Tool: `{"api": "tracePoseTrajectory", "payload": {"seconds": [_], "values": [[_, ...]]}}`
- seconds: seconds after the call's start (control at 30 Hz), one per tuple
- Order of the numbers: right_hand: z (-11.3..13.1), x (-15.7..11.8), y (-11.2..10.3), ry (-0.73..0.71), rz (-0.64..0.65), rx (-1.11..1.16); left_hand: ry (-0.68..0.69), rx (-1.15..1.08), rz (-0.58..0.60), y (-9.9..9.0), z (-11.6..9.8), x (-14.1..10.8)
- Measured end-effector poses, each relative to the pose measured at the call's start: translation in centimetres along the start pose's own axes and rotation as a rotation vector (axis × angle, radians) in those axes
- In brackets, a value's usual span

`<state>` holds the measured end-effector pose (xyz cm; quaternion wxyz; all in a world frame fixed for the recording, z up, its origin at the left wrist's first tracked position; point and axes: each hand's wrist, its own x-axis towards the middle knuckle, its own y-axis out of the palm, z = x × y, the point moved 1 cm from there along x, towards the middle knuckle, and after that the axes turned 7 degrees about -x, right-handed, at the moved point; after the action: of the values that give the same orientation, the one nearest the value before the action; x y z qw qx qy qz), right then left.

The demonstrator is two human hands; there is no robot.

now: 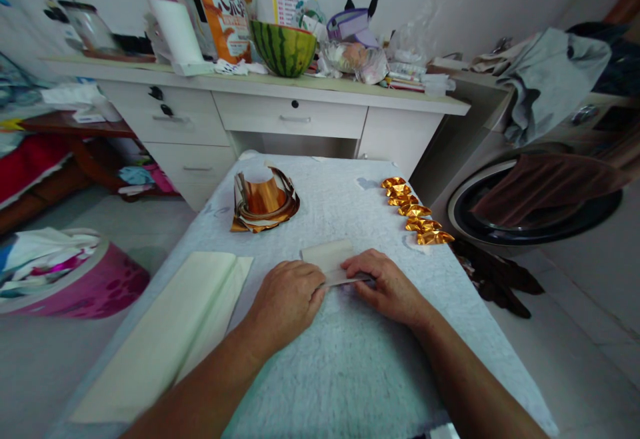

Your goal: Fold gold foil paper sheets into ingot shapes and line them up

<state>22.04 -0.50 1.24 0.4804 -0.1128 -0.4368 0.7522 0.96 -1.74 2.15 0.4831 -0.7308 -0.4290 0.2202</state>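
Note:
A small pale sheet of paper (329, 256) lies on the cloth-covered table (345, 206) with its near edge folded up. My left hand (295, 292) pinches the left end of that fold, and my right hand (383, 286) grips the right end. Beyond my left hand sits a curled stack of gold foil sheets (265, 199). Several folded gold foil pieces (413, 209) form a row along the table's right side. To the left of my left hand lies a long folded stack of pale yellow paper (165, 326).
Behind the table stands a white desk (295, 116) bearing a watermelon-patterned bowl (283, 49), an orange snack bag (225, 9) and a paper roll (175, 29). A washing machine (480, 119) stands at right. A pink bin (100, 279) stands on the floor at left.

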Motion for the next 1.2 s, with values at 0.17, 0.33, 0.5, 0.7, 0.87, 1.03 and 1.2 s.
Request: {"api": "tracePoseTrajectory", "payload": {"seconds": [0.17, 0.33, 0.5, 0.7, 0.87, 1.03, 1.2], "values": [[-0.5, 0.0, 0.1, 0.092, 0.0, 0.08, -0.066, -0.113, -0.011, -0.2, 0.4, 0.3], [-1.3, 0.1, 0.7, 0.264, -0.078, 0.094, -0.171, -0.188, -0.049, -0.1, 0.6, 0.5], [-1.4, 0.5, 1.5, 0.359, -0.148, 0.123, -0.261, -0.211, -0.083, -0.2, 0.4, 0.6], [-1.1, 0.8, 1.8, 0.404, -0.181, 0.099, -0.261, -0.216, -0.106, -0.2, 0.3, 0.8], [-1.0, 0.9, 2.0, 0.427, -0.218, 0.047, -0.275, -0.203, -0.161, 0.6, 0.9, 0.9], [-0.9, 1.0, 2.3, 0.439, -0.233, -0.028, -0.265, -0.156, -0.176, 1.3, 1.1, 1.1], [-0.9, 0.8, 2.5, 0.459, -0.251, -0.068, -0.193, -0.078, -0.15, 1.3, 0.8, 1.0]]}}
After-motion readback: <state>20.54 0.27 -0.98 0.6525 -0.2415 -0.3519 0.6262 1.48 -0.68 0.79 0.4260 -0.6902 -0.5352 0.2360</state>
